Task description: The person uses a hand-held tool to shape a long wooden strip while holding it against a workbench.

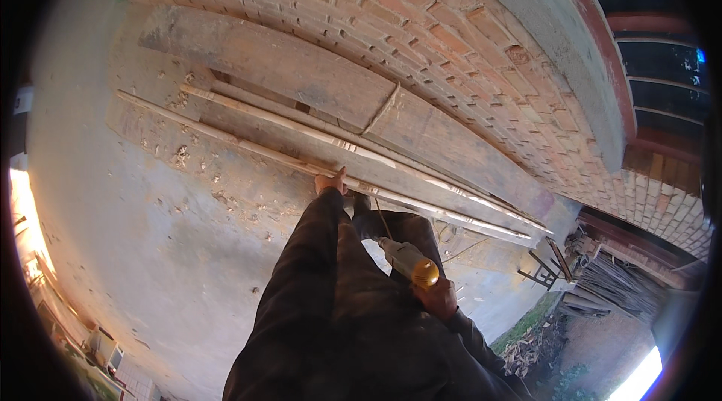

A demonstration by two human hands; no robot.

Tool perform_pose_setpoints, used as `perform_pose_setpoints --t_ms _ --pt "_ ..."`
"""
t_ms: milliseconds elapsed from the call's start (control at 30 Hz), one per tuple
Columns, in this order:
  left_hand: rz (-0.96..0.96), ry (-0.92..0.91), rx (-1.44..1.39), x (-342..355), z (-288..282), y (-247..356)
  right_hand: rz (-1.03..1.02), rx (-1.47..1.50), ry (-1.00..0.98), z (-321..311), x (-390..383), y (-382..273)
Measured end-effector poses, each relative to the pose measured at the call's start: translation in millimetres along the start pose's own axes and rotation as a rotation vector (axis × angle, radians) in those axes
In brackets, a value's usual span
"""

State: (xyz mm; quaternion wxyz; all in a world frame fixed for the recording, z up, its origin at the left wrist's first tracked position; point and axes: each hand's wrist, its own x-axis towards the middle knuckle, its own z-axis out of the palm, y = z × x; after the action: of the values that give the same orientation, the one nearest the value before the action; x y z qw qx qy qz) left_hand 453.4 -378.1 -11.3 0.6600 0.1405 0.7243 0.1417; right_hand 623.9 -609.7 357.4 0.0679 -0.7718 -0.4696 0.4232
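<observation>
A long, slim, pale wooden pole (256, 148) is touched by the left hand (329, 182); a grey-bodied, drill-like power tool with a rounded yellow end (407, 259) is held by the right hand (438, 298).
The pole is laid on the near side of the long, weathered brown wooden plank (263, 63), and a second pale wooden pole (293, 125) is set between them. The touched pole is probably being steadied, though whether the left grip is closed cannot be told. The right grip is wrapped around the tool, whose front is turned toward the plank, apparently with its weight carried close to the body.
</observation>
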Motion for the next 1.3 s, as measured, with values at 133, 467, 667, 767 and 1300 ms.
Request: perform_pose_setpoints --t_ms 133,467,667,767,1300 --pt "0.006 -0.302 -0.145 -8.7 -40.9 -26.5 0.038 0.081 0.056 -14.3 4.5 -23.9" --pt "-0.19 -0.103 -0.145 -1.9 -33.9 39.1 0.12 -0.109 0.011 -13.7 14.7 -26.5" --pt "-0.142 -0.021 -0.093 41.0 -30.5 23.3 0.112 -0.043 0.032 -0.4 12.4 -1.1" --pt "-0.105 -0.026 -0.096 42.0 -32.4 15.4 0.116 -0.039 0.079 5.4 7.9 4.1" --pt "0.384 -0.009 0.975 141.9 -48.4 -104.1 0.206 0.063 0.063 -13.4 12.2 -18.4"
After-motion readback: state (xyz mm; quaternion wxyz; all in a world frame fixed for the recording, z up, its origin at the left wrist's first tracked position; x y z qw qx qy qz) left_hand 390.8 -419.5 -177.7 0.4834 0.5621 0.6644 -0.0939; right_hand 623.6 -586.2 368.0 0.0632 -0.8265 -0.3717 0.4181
